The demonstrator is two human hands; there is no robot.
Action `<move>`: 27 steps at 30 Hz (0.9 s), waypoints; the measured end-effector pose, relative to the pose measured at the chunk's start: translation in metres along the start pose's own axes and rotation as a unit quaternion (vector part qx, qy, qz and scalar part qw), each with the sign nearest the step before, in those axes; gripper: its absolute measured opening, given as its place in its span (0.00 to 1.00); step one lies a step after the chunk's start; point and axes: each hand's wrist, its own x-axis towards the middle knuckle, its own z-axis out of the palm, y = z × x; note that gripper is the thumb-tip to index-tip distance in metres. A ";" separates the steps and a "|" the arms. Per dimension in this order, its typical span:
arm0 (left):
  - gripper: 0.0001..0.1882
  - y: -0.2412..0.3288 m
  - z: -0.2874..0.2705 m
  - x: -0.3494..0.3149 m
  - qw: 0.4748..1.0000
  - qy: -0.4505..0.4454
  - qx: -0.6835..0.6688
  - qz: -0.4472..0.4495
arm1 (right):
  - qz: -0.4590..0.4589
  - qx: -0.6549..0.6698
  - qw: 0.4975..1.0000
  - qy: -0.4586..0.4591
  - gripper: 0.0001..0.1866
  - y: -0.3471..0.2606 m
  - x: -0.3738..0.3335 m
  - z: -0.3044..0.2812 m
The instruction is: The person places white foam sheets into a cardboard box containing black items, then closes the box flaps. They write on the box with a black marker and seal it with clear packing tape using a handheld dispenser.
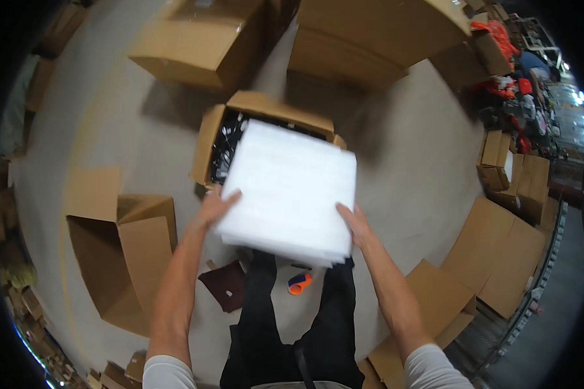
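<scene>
Both my hands carry a stack of white, foam-like sheets, its layers showing along the near edge. My left hand grips the left side, thumb on top. On the opposite side, my right hand holds the edge in the same way, its fingers hidden underneath. The stack is tilted over an open cardboard box and covers most of its opening. Black items with small white parts show inside the box at its left; I cannot make out their kind.
An orange and blue tape dispenser lies on the floor between my legs, near a dark maroon flat piece. An open empty carton stands at left. Large cartons stand ahead; flattened cardboard lies at right.
</scene>
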 end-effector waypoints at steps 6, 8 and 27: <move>0.47 -0.018 0.064 0.066 0.982 0.172 -0.017 0.074 | -0.096 -0.346 0.930 0.074 0.46 0.029 0.170 0.027; 0.46 -0.050 0.107 0.056 0.976 0.189 -0.054 0.092 | -0.183 -0.436 0.878 0.076 0.48 0.043 0.190 0.041; 0.50 -0.001 0.073 0.094 0.963 0.126 0.126 0.201 | -0.223 -0.582 0.764 0.164 0.28 -0.053 0.229 0.027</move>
